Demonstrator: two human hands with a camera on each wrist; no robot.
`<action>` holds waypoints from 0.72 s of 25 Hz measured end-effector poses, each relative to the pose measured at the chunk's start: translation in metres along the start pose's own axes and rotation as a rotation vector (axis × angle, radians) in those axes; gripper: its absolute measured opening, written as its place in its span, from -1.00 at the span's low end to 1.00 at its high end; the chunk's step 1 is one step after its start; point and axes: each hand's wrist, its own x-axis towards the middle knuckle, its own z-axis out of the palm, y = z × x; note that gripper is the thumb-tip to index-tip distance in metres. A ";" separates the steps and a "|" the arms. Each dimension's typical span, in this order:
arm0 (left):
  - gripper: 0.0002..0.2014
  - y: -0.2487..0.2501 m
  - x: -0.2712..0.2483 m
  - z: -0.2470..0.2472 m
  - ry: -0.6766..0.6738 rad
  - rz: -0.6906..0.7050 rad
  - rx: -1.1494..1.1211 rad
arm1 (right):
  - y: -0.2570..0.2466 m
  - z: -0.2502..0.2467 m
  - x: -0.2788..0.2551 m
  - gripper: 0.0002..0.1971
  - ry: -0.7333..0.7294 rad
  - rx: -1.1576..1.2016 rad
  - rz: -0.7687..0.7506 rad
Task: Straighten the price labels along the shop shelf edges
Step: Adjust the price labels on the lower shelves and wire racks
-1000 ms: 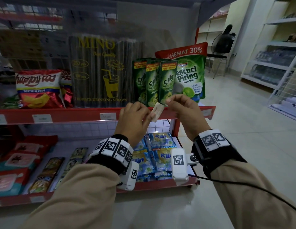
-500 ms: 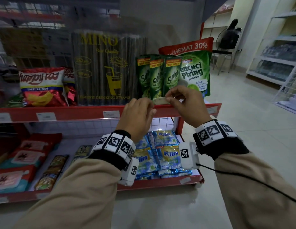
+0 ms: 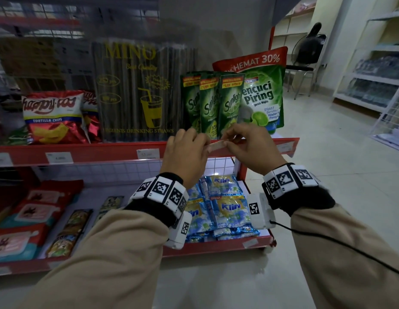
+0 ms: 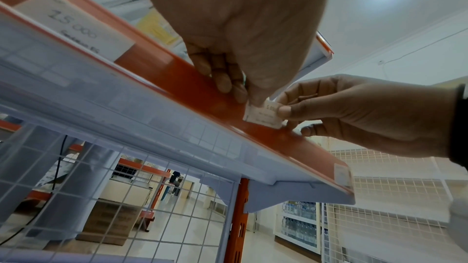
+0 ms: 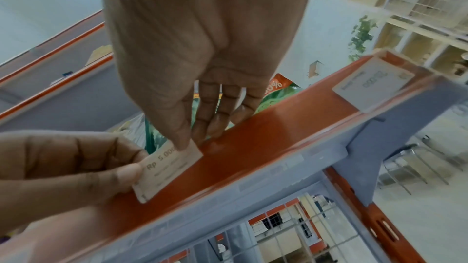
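Both hands are pinching one price label [image 3: 217, 145] against the red shelf edge [image 3: 118, 152]: left hand [image 3: 185, 152] gripping its left end, right hand [image 3: 249, 148] its right end.

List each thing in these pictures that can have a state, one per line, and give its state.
price label: pinched at both ends, against the red shelf edge, not yet seated
left hand: pinches the label's left end
right hand: pinches its right end
15 000 label: seated flat in the strip
end label: seated flat
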 end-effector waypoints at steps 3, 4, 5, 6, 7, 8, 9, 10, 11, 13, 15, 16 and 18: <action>-0.84 0.002 0.002 0.001 -0.010 0.012 0.054 | 0.001 -0.009 -0.003 -0.88 -0.066 -0.196 -0.074; -0.84 0.003 0.002 0.001 -0.010 0.015 0.066 | 0.002 -0.012 -0.003 -0.86 -0.099 -0.235 -0.069; -0.85 0.003 0.002 0.000 -0.010 0.017 0.077 | 0.002 -0.014 -0.003 -0.84 -0.130 -0.259 -0.052; -0.85 0.004 0.003 0.000 -0.010 0.020 0.089 | 0.002 -0.015 -0.003 -0.83 -0.155 -0.279 -0.034; -0.85 0.004 0.004 0.000 -0.014 0.023 0.104 | 0.001 -0.015 -0.003 -0.82 -0.169 -0.299 -0.024; -0.85 0.005 0.004 0.000 -0.020 0.025 0.124 | 0.001 -0.015 -0.003 -0.81 -0.174 -0.320 -0.026; -0.85 0.005 0.005 0.000 -0.027 0.030 0.145 | 0.000 -0.014 -0.004 -0.81 -0.172 -0.337 -0.031; -0.84 0.005 0.006 0.000 -0.034 0.036 0.165 | -0.001 -0.013 -0.004 -0.80 -0.168 -0.348 -0.034; -0.83 0.005 0.007 0.000 -0.039 0.043 0.179 | -0.002 -0.012 -0.005 -0.80 -0.168 -0.356 -0.035; -0.82 0.004 0.007 0.001 -0.039 0.056 0.189 | -0.002 -0.010 -0.006 -0.80 -0.177 -0.378 -0.038; -0.84 0.004 0.006 0.002 -0.020 0.065 0.194 | -0.003 -0.008 -0.007 -0.80 -0.183 -0.408 -0.032; -0.86 0.005 0.005 0.003 -0.003 0.065 0.195 | -0.003 -0.007 -0.007 -0.79 -0.180 -0.414 -0.029; -0.88 0.005 0.003 0.004 0.028 0.060 0.195 | -0.002 -0.006 -0.008 -0.80 -0.169 -0.406 -0.024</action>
